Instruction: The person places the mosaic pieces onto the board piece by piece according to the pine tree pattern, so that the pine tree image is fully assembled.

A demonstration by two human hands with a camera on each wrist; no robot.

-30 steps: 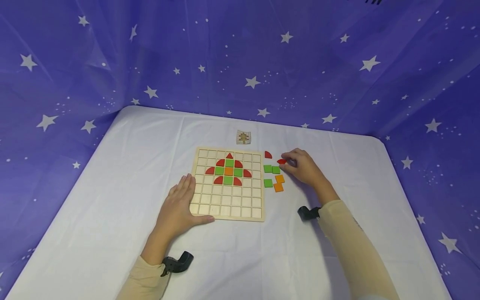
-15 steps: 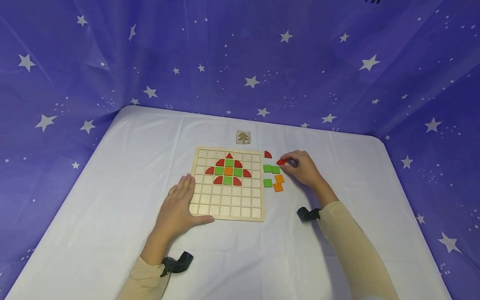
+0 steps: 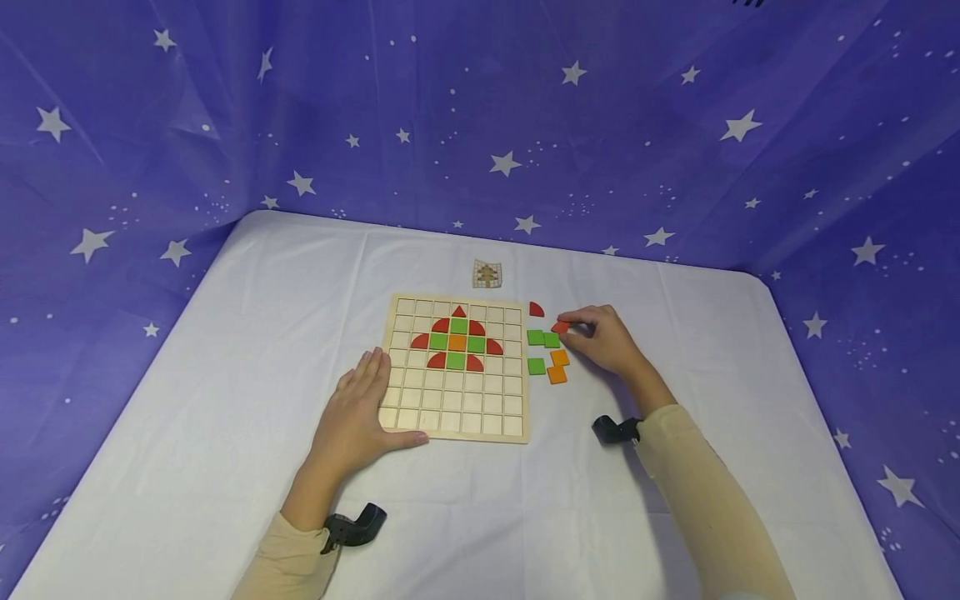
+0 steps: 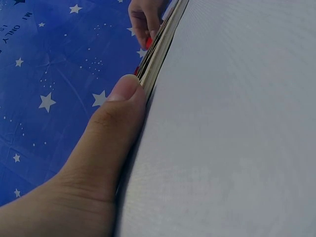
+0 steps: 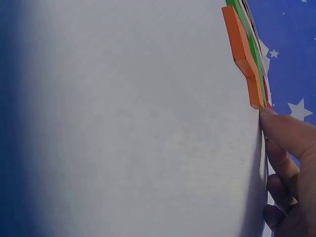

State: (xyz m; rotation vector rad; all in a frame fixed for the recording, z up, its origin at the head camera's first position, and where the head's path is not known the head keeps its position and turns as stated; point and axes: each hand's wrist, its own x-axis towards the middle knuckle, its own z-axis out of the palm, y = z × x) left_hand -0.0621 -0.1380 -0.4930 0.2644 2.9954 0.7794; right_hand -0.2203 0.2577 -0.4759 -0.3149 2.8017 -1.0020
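Observation:
My left hand (image 3: pixel 352 417) rests at the left edge of a wooden grid board (image 3: pixel 472 401), fingers straight, thumb along its front edge. In the left wrist view that thumb (image 4: pixel 106 131) lies against the board's edge. My right hand (image 3: pixel 609 342) pinches a red quarter-circle tile (image 3: pixel 560 327) between thumb and fingers, right of the board. On the board, red quarter-circle tiles and a red triangle (image 3: pixel 459 312) surround green squares and an orange square (image 3: pixel 457 342). The right wrist view hides the pinched tile's shape.
Beside the board lie another red quarter-circle tile (image 3: pixel 536 310), green square tiles (image 3: pixel 536 367) and two touching orange square tiles (image 3: pixel 557 375). A small pattern card (image 3: pixel 487 274) lies beyond the board. Star-printed blue cloth (image 3: pixel 504 164) surrounds the white table.
The red tile in my right hand has turned and shifted slightly toward me and to the left. My left hand and the board have stayed still.

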